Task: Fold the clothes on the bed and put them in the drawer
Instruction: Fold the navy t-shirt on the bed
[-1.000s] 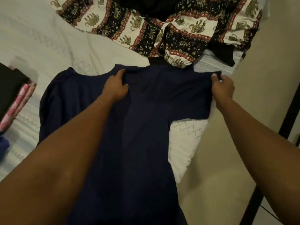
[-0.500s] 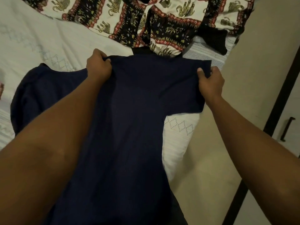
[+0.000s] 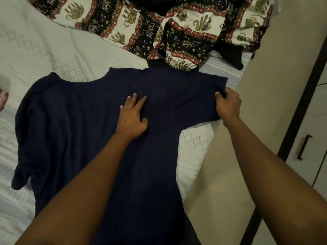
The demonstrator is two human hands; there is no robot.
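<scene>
Indoors, at a bedside, a person's two bare arms reach over a dark navy garment [image 3: 85, 124] spread flat on a white bedspread [image 3: 44, 55] stitched with a diamond pattern. The left hand [image 3: 132, 117] lies palm down on the middle of the garment's upper part, fingers straight and slightly spread, pressing the cloth to the bed. The right hand [image 3: 228, 105] grips the outer edge of the garment's right sleeve, the fabric caught between thumb and curled fingers, at the bed's right edge. The opposite sleeve lies bunched and rumpled toward the left side of the bed. The body of the garment runs down toward the bottom of the frame, partly hidden beneath the left forearm. Just beyond the neckline sits a loose heap of elephant-print cloth [image 3: 185, 27] in black, red and cream; whether it overlaps the collar cannot be told. A black piece of clothing [image 3: 230, 53] lies beside the heap near the bed's corner. A scrap of pink fabric [image 3: 3, 98] shows at the far left edge. To the right, past a beige surface [image 3: 269, 82], stands a pale cupboard door with a dark handle [image 3: 303, 147].
</scene>
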